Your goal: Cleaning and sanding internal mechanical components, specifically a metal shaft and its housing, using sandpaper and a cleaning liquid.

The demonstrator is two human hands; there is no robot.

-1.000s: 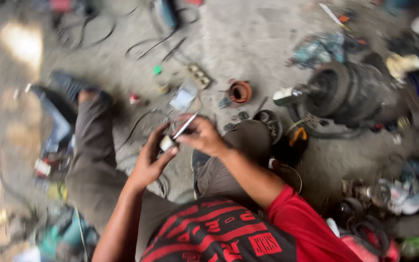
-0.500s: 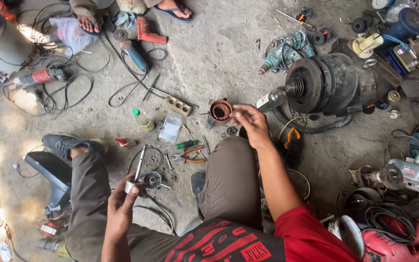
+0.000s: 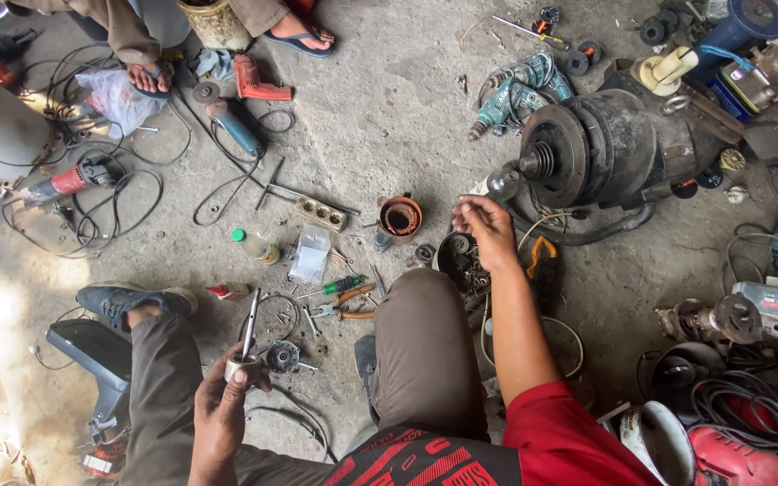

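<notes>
Grey concrete floor (image 3: 389, 99) spreads below, littered with power tools, cables and loose parts, and a large dark electric motor (image 3: 614, 148) lies on its side at the upper right. Low between the bent knees, the left hand (image 3: 220, 416) pinches a small metal ring (image 3: 243, 366) with a thin metal rod (image 3: 251, 324) rising from it. Well apart, the right hand (image 3: 488, 232) reaches forward with fingers curled together over a dark bowl of small parts (image 3: 461, 263), just below the motor's shaft; whether it grips anything cannot be told.
</notes>
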